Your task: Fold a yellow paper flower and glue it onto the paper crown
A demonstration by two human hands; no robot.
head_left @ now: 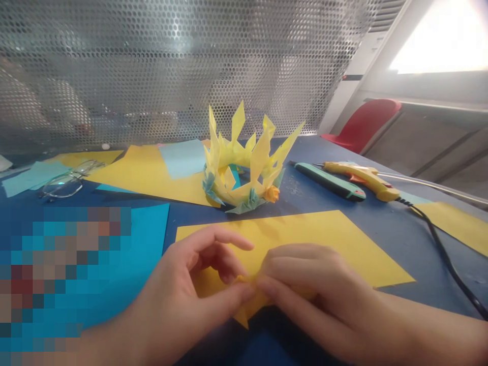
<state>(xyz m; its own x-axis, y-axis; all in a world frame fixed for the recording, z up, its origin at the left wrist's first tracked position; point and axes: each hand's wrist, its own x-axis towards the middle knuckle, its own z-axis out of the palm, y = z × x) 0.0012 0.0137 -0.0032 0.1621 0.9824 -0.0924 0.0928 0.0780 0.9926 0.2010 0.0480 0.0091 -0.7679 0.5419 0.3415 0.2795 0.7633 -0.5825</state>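
"Nearest us, the left hand [202, 284] and right hand [320, 284]. What do they hide?"

"Most of a folded yellow piece [242, 317]. Whatever's over the blue sheet [143, 264] is blurred out."

"And their grip?"

"Both pinch the piece, left index finger lifted, above one flat yellow sheet [339, 249]."

"Beyond?"

"On the worktop [392, 229]: one paper crown [260, 160], one cutter [330, 182], one glue gun [360, 176], one pair of glasses [64, 189]."
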